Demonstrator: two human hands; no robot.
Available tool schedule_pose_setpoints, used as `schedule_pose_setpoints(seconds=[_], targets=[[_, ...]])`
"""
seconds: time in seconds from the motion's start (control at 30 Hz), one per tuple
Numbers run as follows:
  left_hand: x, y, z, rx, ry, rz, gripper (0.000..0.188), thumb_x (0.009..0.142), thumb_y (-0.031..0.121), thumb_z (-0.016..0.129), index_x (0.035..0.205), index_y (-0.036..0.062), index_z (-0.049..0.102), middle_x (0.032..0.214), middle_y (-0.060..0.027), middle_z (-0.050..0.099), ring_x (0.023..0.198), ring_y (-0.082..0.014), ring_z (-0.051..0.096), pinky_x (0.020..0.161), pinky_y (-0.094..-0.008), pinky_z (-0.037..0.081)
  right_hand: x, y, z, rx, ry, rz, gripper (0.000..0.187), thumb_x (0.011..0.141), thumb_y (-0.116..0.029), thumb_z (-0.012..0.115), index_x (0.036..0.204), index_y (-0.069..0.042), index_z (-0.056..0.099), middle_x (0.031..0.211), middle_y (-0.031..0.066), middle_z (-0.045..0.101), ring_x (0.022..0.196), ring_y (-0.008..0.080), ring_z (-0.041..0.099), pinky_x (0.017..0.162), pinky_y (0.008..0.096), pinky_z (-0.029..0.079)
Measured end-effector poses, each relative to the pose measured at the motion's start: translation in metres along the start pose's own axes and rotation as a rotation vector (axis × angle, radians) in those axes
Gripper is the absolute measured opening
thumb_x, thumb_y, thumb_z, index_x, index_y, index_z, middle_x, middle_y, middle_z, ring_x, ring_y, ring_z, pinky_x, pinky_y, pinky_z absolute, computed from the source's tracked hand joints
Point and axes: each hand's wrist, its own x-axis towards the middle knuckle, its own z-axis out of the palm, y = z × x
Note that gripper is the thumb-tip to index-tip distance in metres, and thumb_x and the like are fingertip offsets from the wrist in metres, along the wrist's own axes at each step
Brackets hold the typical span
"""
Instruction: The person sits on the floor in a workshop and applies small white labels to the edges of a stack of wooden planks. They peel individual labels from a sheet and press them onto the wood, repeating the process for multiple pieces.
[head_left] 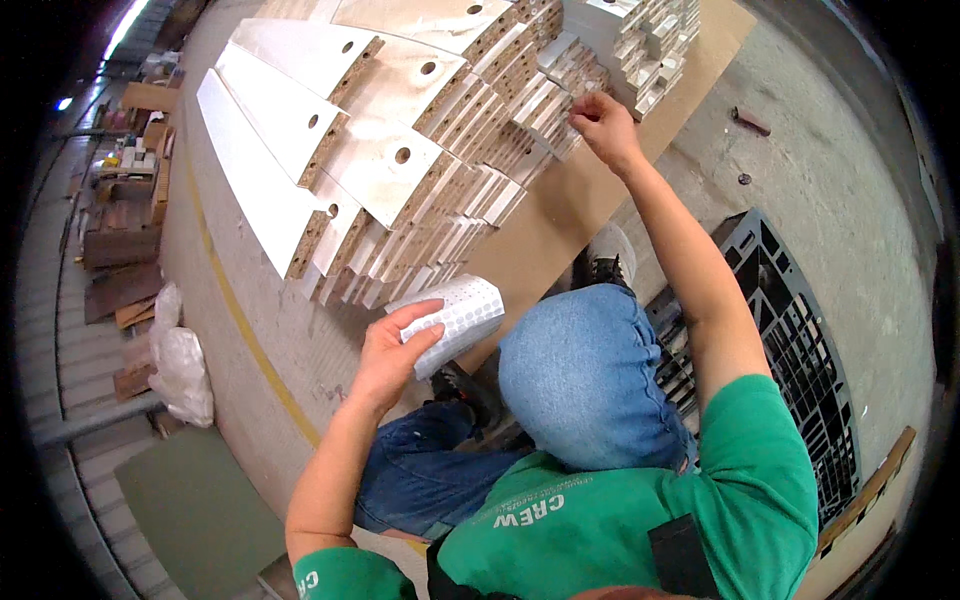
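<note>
From where I stand, the person's left hand [393, 352] has its thumb and fingers closed on the near end of a curled dotted sheet [462, 315], white with rows of grey dots, held up just in front of the near edge of the stacked boards [385, 180]. The right hand [606, 128] is at the far right part of that stack, beside the raw board ends, thumb and forefinger drawn close together; I cannot tell whether they meet or pinch anything small. The boards have white faces, a round hole near many of the ends, and speckled brown edges with small drilled holes; I can make out no label on them. A brown sheet [560, 215] lies along the stack's near side. The plainest writing is the white lettering [528, 511] on the green shirt [600, 550], with finer print beside it too small to read; more white letters show on the left sleeve [340, 572]. A black slatted pallet [790, 340] lies to the right.
</note>
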Motion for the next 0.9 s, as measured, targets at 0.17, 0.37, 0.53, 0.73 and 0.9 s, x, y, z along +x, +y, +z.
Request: schedule_pose_setpoints(seconds=[0.17, 0.37, 0.53, 0.73, 0.9], targets=[[0.001, -0.001, -0.001, -0.018, -0.022, -0.010, 0.032, 0.079, 0.008, 0.063, 0.110, 0.0012, 0.059, 0.109, -0.0082, 0.059, 0.099, -0.0154, 0.055, 0.089, -0.0281, 0.041, 0.001, 0.000, 0.011, 0.161, -0.073, -0.055, 0.020, 0.073, -0.011, 0.064, 0.090, -0.002, 0.057, 0.083, 0.0072, 0.064, 0.078, 0.0149, 0.061, 0.072, 0.0284, 0.049], [0.000, -0.002, -0.002, 0.016, -0.037, 0.022, 0.031, 0.080, 0.007, 0.062, 0.110, 0.0015, 0.060, 0.109, -0.0087, 0.059, 0.100, -0.0154, 0.054, 0.090, -0.0283, 0.040, -0.005, -0.016, 0.013, 0.011, -0.011, -0.110, 0.021, 0.072, -0.011, 0.064, 0.090, -0.003, 0.057, 0.084, 0.0090, 0.064, 0.076, 0.0169, 0.062, 0.071, 0.0292, 0.049], [0.001, 0.000, 0.000, 0.023, -0.050, -0.003, 0.031, 0.079, 0.006, 0.062, 0.110, 0.0019, 0.060, 0.109, -0.0087, 0.059, 0.100, -0.0152, 0.054, 0.090, -0.0282, 0.040, -0.011, -0.023, 0.013, -0.119, 0.090, -0.268, 0.019, 0.072, -0.009, 0.069, 0.083, -0.003, 0.055, 0.074, 0.0066, 0.061, 0.070, 0.0144, 0.060, 0.063, 0.0273, 0.048], [0.000, 0.000, 0.000, 0.054, -0.059, 0.007, 0.030, 0.079, 0.005, 0.062, 0.109, 0.0020, 0.060, 0.108, -0.0079, 0.060, 0.099, -0.0146, 0.054, 0.089, -0.0279, 0.041, 0.014, -0.017, -0.017, -0.302, 0.092, -0.401, 0.024, 0.071, -0.008, 0.073, 0.079, -0.002, 0.052, 0.074, 0.0039, 0.059, 0.069, 0.0109, 0.057, 0.062, 0.0256, 0.047], [0.000, 0.000, 0.000, 0.055, -0.063, 0.028, 0.030, 0.079, 0.007, 0.063, 0.109, 0.0016, 0.060, 0.106, -0.0070, 0.060, 0.098, -0.0145, 0.054, 0.088, -0.0279, 0.041, 0.005, -0.038, -0.003, 0.050, -0.136, -0.269, 0.018, 0.074, -0.002, 0.064, 0.087, -0.002, 0.052, 0.082, 0.0025, 0.058, 0.076, 0.0112, 0.059, 0.070, 0.0252, 0.049]])
